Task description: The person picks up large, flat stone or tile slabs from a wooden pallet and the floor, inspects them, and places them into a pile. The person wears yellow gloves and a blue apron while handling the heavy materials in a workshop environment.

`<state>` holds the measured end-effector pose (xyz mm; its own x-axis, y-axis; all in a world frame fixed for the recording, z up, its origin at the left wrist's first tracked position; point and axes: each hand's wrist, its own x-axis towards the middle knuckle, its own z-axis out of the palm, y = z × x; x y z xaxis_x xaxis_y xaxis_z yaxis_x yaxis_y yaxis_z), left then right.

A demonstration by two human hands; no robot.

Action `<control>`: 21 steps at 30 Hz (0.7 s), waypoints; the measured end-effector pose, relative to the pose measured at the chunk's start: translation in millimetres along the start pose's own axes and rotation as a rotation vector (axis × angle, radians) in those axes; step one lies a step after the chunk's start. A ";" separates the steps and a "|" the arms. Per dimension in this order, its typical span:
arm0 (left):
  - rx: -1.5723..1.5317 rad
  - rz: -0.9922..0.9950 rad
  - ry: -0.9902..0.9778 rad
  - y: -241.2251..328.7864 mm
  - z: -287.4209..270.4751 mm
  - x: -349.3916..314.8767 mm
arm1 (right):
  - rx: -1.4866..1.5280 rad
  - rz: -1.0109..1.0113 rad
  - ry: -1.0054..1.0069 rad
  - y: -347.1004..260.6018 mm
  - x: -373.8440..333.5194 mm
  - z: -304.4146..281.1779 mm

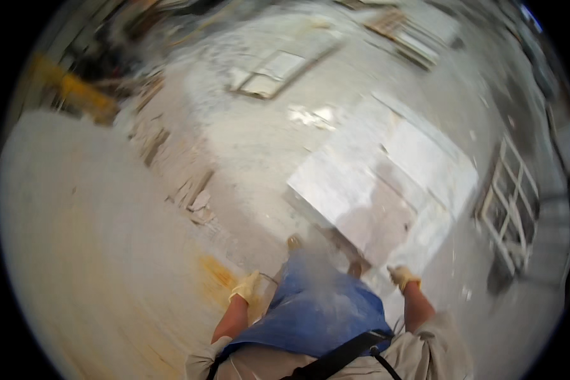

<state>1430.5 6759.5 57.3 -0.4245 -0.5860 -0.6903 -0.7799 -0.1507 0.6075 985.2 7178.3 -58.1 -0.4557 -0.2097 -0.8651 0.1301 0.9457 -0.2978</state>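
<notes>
My left hand [246, 288], in a pale yellow glove, hangs low on the left of a blue apron [323, 297]. A thin dark line, maybe a wire or cord, shows just right of it; I cannot make out whether the hand holds it. On the apron's other side, my right hand [403, 277] wears a similar, dirtier glove. It is near the closest corner of a large whitish slab [335, 180] with flat pale pieces on top. Motion blur smears the fingers of both hands, so their grip is unclear.
A big pale sheet-like surface [107, 221] fills the left. Broken scraps [199, 196] lie along its edge. A yellow bar [76, 88] stands far left. Framed panels [278, 69] and a stack of boards [408, 41] lie farther off. A lattice frame [510, 206] is at right.
</notes>
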 end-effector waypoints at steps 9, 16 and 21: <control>-0.488 -0.340 0.075 -87.5 -115.9 18.2 | 0.174 -0.021 -0.092 -243.5 -0.9 61.7; -0.479 -0.385 0.149 -24.2 -241.2 95.3 | 0.058 -0.061 -0.172 -408.3 23.7 97.1; -0.610 -0.265 0.267 -43.9 -314.3 217.0 | -0.083 0.033 -0.237 -500.1 82.4 124.0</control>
<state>1517.2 6388.7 4.4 -0.0684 -0.6309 -0.7728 -0.4117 -0.6878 0.5979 991.7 6657.2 -30.6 -0.2322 -0.2217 -0.9471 0.0646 0.9680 -0.2424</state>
